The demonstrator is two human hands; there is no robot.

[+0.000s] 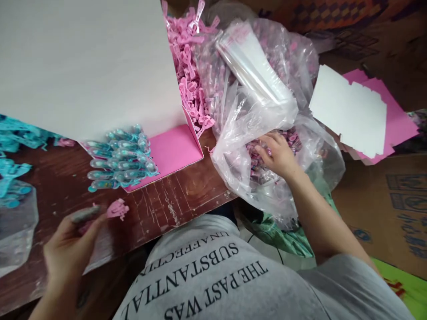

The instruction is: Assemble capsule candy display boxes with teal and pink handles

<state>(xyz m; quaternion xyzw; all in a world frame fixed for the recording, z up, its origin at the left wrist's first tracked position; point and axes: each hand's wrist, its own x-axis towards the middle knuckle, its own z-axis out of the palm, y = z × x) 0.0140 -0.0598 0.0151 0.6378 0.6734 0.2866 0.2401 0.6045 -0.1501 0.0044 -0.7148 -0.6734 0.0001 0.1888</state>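
Observation:
My right hand [278,153] reaches into a big clear plastic bag [267,120] and its fingers curl down among the small pink items [290,135] inside. My left hand [68,249] hovers over the brown wooden table [173,195] at the lower left, pinching a small pink plastic piece [116,209] together with a clear sleeve. Several teal-capped clear tubes [122,158] lie stacked in an open pink box [173,153] whose white lid stands up.
A heap of pink plastic pieces [188,66] sits behind the box. Teal pieces [15,151] lie at the far left. A stack of clear sleeves [251,66] rests on the bag. White and pink cards [363,113] lie on cardboard at the right.

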